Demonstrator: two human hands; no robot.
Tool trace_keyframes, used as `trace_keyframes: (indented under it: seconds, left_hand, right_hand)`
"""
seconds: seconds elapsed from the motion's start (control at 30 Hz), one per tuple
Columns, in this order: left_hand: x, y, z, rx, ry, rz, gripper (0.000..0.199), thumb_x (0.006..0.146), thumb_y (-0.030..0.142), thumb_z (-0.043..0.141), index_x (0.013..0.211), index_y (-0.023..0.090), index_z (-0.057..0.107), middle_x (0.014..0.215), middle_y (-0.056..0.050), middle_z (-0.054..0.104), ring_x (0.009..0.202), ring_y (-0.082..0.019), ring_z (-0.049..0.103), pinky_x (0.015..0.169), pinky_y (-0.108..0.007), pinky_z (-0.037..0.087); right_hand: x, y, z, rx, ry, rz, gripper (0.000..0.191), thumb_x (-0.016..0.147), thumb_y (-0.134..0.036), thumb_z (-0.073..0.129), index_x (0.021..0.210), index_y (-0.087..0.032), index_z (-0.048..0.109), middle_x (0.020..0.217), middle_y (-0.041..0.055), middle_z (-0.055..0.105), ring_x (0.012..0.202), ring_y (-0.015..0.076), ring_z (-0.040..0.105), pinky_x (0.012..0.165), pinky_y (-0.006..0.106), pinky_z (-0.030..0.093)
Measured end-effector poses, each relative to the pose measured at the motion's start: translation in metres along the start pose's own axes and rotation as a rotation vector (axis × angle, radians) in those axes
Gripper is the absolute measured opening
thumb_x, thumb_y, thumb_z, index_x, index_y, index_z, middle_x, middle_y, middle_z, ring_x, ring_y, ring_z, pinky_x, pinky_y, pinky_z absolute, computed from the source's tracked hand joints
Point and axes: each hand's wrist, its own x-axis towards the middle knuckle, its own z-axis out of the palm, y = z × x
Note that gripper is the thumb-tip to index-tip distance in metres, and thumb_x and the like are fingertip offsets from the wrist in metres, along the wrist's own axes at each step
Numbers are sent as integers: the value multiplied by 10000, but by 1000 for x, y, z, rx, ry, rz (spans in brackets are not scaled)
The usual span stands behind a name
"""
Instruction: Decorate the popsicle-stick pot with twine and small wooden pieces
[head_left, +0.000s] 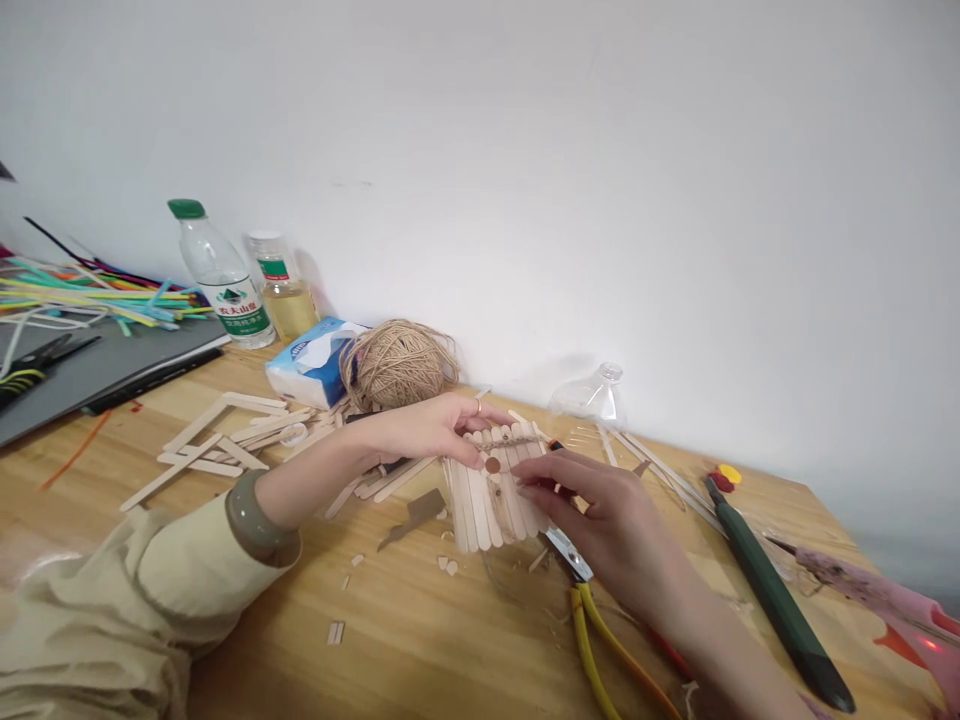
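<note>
A small panel of craft sticks laid side by side (476, 515) is tilted above the table, its top edge in the grip of my left hand (424, 428). That thumb presses on the front face while the fingers go behind it. A strip of twine (516, 441) runs across the upper part, and a small brown disc (492, 465) sits below it near the thumb. My right hand (611, 510) is at the panel's right side, thumb and index finger close together against the sticks. Whatever lies between those fingertips is hidden.
Yellow-handled pliers (589, 625) lie under my right wrist. Further right are a dark green tool (772, 590) and a pink glue gun (862, 580). Behind the panel are a twine ball (401, 365), tissue pack (307, 370) and bottles (217, 270); loose sticks (225, 440) lie left.
</note>
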Motion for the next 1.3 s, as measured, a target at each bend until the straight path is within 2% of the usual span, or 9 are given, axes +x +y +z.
trace_keyframes:
  seconds: [0.07,0.17,0.27,0.43,0.63,0.8,0.9,1.03,1.3]
  left_hand:
    - [0,1,0,3,-1,1,501,644,84,638,1126,208,588,1184,-30,606,1058,-182,538,846,-286,421]
    - [0,2,0,52,15,-11,519,650,101,642,1156,190,566,973,-15,655,889,-164,581,748,-265,436]
    - [0,2,-1,71,5,-15,537,661,107,639,1184,175,541,802,2,638,766,-153,586,690,-262,434]
    - [-1,4,1,28,3,4,495,658,117,650,1141,165,554,922,-31,642,827,-167,589,697,-270,439]
    - [-2,6,3,-36,-8,13,481,648,74,626,1116,155,552,1097,-67,626,985,-185,567,801,-291,434]
    - [-4,8,6,101,52,-12,476,672,121,602,1139,170,530,1245,-78,554,1137,-225,496,882,-324,408]
    - [-4,5,12,217,102,-62,552,659,184,655,1182,173,480,1224,-94,551,1065,-257,542,818,-335,440]
    - [-1,-4,16,275,202,-26,625,604,218,724,1173,171,468,1166,-97,565,1033,-267,547,806,-338,438]
    - [-1,-1,17,242,188,-21,511,601,155,705,1062,173,485,1014,-43,569,891,-199,559,706,-281,433]
  right_hand:
    - [-1,0,3,-45,9,8,144,845,-126,511,886,-220,612,776,-3,656,651,134,584,584,234,436]
    - [-3,2,5,-97,1,-2,133,842,-105,512,853,-216,584,741,-10,629,625,132,565,567,232,417]
    - [-5,3,5,-124,-34,-50,153,850,-82,497,828,-205,586,777,1,622,663,134,564,585,230,416]
    - [-4,4,7,-159,-32,-87,158,865,-91,487,833,-182,613,835,35,600,726,156,564,632,255,431]
    - [-4,5,13,-185,30,-88,144,874,-121,482,832,-173,610,816,50,579,721,171,551,633,281,440]
    - [-4,8,20,-165,86,-102,160,892,-149,457,861,-185,610,812,55,577,730,174,547,616,279,449]
    - [-4,9,23,-143,86,-107,151,889,-149,467,867,-183,613,825,59,579,740,177,536,612,283,444]
    - [-3,7,23,-96,77,-77,151,881,-131,475,855,-175,617,818,57,578,739,175,531,608,281,437]
    - [0,15,18,68,3,-2,149,857,-98,526,905,-197,627,841,20,595,749,135,558,640,243,450]
